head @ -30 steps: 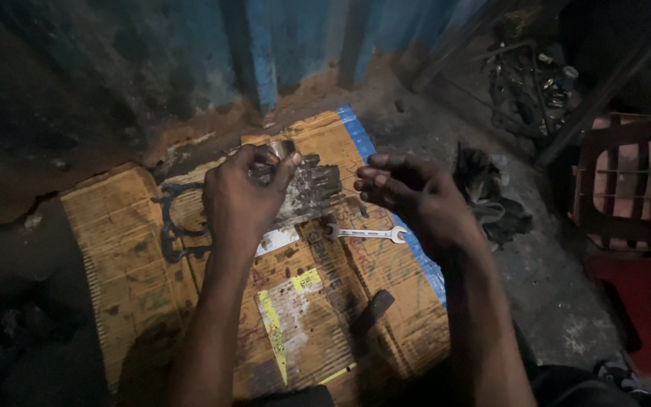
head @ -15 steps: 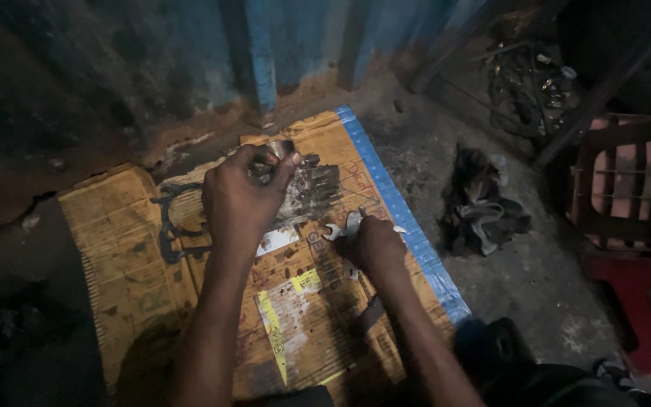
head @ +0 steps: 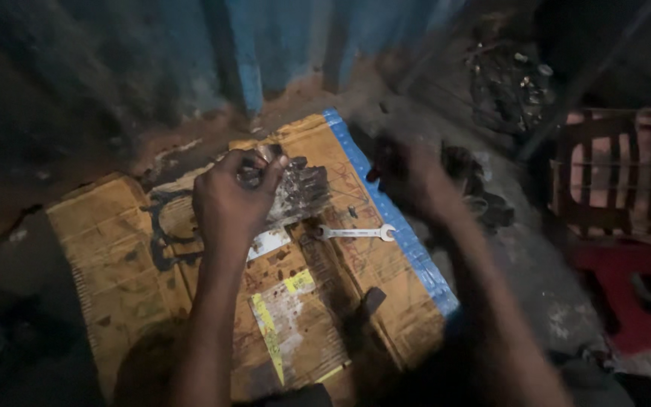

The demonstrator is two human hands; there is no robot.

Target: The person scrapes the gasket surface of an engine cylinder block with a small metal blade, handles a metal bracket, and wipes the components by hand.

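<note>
Greasy metal part (head: 295,192) sits on flattened cardboard (head: 114,249), upper middle, head view. Left hand (head: 231,200) closed around small piece at part's top edge. Right hand (head: 408,177) blurred, raised above spanner (head: 356,233); grip unclear. Risk: oily surface, dim light, so held piece may slip from fingers.

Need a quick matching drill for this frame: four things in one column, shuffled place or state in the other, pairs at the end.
Things:
1. left hand
2. right hand
3. spanner
4. cardboard sheet

Place or state:
A. lying flat between the two hands
B. blurred, raised above the blue edge
C. spread on the ground, stained
D. closed around a small dark part

Pairs: 1-D, 2-B, 3-A, 4-C
</note>
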